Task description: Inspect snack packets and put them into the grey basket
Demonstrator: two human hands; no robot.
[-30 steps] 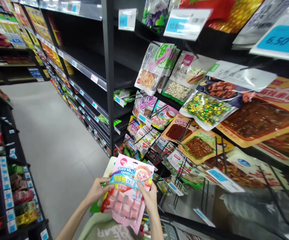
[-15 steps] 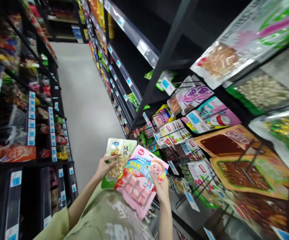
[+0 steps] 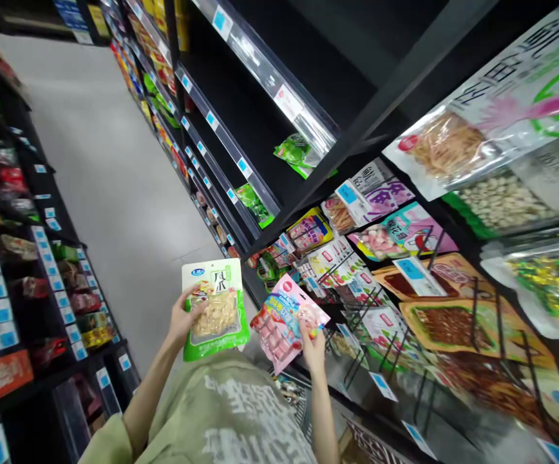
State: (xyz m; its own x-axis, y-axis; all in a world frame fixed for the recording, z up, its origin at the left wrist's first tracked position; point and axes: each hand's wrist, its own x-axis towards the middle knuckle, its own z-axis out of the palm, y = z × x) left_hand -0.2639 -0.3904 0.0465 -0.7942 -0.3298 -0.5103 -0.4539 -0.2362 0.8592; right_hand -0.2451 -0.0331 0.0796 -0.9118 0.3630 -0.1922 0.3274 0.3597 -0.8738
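My left hand (image 3: 186, 317) is closed on the left edge of a green-and-white snack packet (image 3: 219, 312) with pale pieces behind a clear window. Its thumb side lies across the front. Closed on the right edge of a pink candy bag (image 3: 285, 325) is my right hand (image 3: 312, 341). That bag shows pink blocks and a cartoon figure. Both packages face up in front of my body, with a small gap between them. The candy bag is close to the hanging snack packets (image 3: 330, 264) on the right-hand rack.
Black shelving (image 3: 265, 212) with price tags runs along the right, and metal hooks (image 3: 502, 322) stick out with hanging bags. Stocked shelves (image 3: 33, 277) line the left side. Between them runs a grey floor aisle (image 3: 100, 161). Below my right arm is a patterned box (image 3: 364, 444).
The two packages have come apart; before, the candy bag overlapped the green-and-white packet. The left hand has moved left with its packet, now fully visible. The camera view has turned right.
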